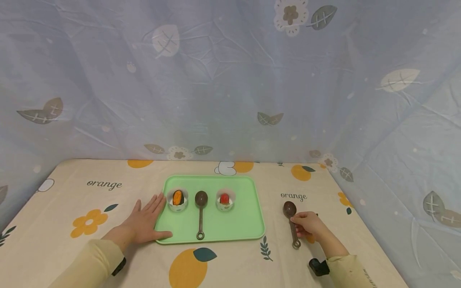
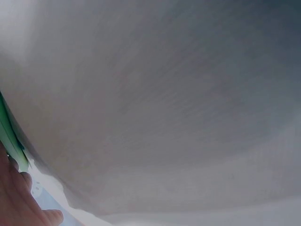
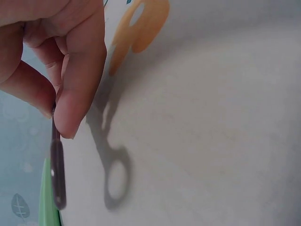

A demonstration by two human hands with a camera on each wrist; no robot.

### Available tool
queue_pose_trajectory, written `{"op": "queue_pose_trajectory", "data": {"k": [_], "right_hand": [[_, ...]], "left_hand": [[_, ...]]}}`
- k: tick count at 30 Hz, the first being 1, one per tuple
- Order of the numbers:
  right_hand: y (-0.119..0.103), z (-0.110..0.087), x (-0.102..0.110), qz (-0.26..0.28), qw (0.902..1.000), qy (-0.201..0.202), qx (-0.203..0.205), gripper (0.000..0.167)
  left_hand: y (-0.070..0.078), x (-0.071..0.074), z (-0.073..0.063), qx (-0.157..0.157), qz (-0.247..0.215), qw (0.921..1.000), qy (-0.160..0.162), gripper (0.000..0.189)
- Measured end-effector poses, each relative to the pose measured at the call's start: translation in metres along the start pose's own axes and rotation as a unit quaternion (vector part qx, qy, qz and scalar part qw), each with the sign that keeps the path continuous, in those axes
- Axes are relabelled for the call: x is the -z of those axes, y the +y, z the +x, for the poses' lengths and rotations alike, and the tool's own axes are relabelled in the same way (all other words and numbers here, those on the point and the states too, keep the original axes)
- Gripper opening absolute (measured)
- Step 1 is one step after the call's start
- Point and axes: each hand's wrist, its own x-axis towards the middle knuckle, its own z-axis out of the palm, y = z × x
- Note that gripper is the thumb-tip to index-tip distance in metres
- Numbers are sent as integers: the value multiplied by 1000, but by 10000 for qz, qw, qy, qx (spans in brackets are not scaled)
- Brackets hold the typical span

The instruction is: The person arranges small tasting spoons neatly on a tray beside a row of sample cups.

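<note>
My right hand (image 1: 307, 224) pinches a dark brown round-bowled spoon (image 1: 289, 209) by its handle, to the right of the tray. In the right wrist view the spoon's handle (image 3: 58, 176) shows edge-on below the fingers, its shadow falling on the cloth. Fingers spread, my left hand (image 1: 145, 222) rests at the left edge of a light green tray (image 1: 234, 230). On that tray a second brown spoon (image 1: 201, 199) lies between two small white cups. The left cup (image 1: 178, 208) holds an orange-topped sushi piece (image 1: 177, 197); the right cup (image 1: 231, 196) holds a red-topped one (image 1: 224, 199).
A cream tablecloth (image 1: 137, 268) printed with oranges, flowers and leaves covers the table. Pale blue-grey patterned curtains (image 1: 216, 100) hang behind and at the right side. Black wrist mounts (image 1: 319, 267) sit under the sleeves.
</note>
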Motion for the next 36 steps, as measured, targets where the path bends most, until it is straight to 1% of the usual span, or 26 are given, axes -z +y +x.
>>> {"op": "queue_pose_trajectory", "data": {"k": [12, 26, 36], "right_hand": [[-7, -7, 3, -24, 9998, -128, 120, 16], [-13, -8, 2, 97, 9999, -92, 72, 17], [-20, -9, 2, 177, 9997, -189, 29, 18]], "left_hand": [[-3, -3, 2, 42, 16, 10000, -26, 112], [-5, -5, 3, 26, 1, 10000, -9, 112], [-6, -5, 2, 5, -71, 10000, 28, 112]]}}
